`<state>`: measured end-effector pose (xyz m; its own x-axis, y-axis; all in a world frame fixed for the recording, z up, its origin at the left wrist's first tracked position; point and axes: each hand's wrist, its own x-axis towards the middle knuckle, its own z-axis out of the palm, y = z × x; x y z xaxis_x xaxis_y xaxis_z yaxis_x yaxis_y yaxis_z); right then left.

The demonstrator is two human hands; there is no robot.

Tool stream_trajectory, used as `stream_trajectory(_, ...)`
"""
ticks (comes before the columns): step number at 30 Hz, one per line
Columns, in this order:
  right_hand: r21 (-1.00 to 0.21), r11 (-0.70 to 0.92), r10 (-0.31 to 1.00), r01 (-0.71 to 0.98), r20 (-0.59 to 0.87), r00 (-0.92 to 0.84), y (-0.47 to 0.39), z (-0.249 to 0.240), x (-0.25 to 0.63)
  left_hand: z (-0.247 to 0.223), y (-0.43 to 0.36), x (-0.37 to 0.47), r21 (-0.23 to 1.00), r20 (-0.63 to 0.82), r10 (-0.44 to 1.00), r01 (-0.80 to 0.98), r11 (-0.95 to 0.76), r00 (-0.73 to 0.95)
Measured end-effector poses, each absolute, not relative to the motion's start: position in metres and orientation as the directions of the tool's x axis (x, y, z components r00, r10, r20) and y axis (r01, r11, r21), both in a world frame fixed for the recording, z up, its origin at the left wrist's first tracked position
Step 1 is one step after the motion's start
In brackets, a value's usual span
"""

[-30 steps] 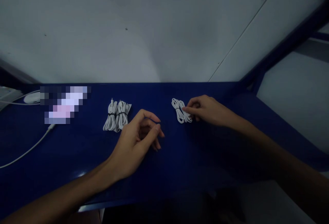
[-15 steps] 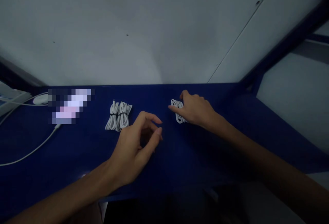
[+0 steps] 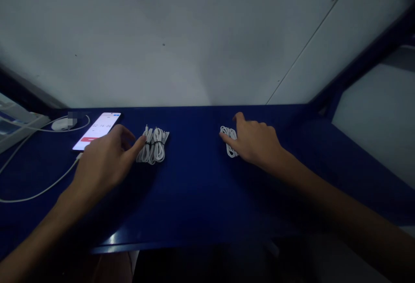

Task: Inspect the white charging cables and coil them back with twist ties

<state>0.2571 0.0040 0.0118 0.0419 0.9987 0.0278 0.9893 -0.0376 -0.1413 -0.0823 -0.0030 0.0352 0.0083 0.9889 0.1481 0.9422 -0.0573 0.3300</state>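
On the blue table lie two white cable bundles (image 3: pixel 158 146) side by side, each coiled and bound with a black tie. My left hand (image 3: pixel 105 155) is at their left side, thumb stretched toward the left bundle and overlapping its edge. Its fingers are apart from the thumb and curl out of sight, with nothing seen in them. Farther right, my right hand (image 3: pixel 257 140) grips another coiled white cable (image 3: pixel 229 138). The thumb crosses this coil, and the palm hides its right part.
A lit phone (image 3: pixel 99 129) with a charging cable (image 3: pixel 48 188) plugged in lies left on the blue table (image 3: pixel 191 205). Behind it are a white rounded device (image 3: pixel 63 123) and a white tray-like object (image 3: pixel 24 129). A pale wall (image 3: pixel 194 58) rises along the back edge.
My left hand has moved left, from the space between the cables to beside the two bundles, and its thumb and fingers have spread. My right hand stays on its coil. The view has shifted slightly.
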Motion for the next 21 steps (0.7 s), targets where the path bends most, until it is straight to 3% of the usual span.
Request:
stream_trajectory(5, -0.113, -0.020, 0.992, 0.993, 0.120, 0.034, -0.008, 0.023, 0.248, 0.019, 0.009, -0.077, 0.275, 0.134, 0.990, 0.958, -0.077, 0.041)
stream_trajectory(14, -0.177, 0.165, 0.966, 0.970, 0.228, -0.123, -0.019, 0.027, 0.228, 0.021, 0.007, -0.076, 0.336, 0.192, 0.978, 0.930, -0.149, 0.087)
stream_trajectory(18, -0.314, 0.305, 0.930, 0.899, 0.303, -0.210, -0.024, 0.029, 0.224, 0.040, -0.011, -0.059, 0.552, 0.212, 0.976, 0.816, -0.169, 0.059)
stream_trajectory(21, -0.469, 0.478, 0.858, 0.743, 0.432, -0.279, -0.024, 0.027, 0.220, 0.045, -0.015, -0.030, 0.858, 0.103, 0.978, 0.481, -0.180, 0.182)
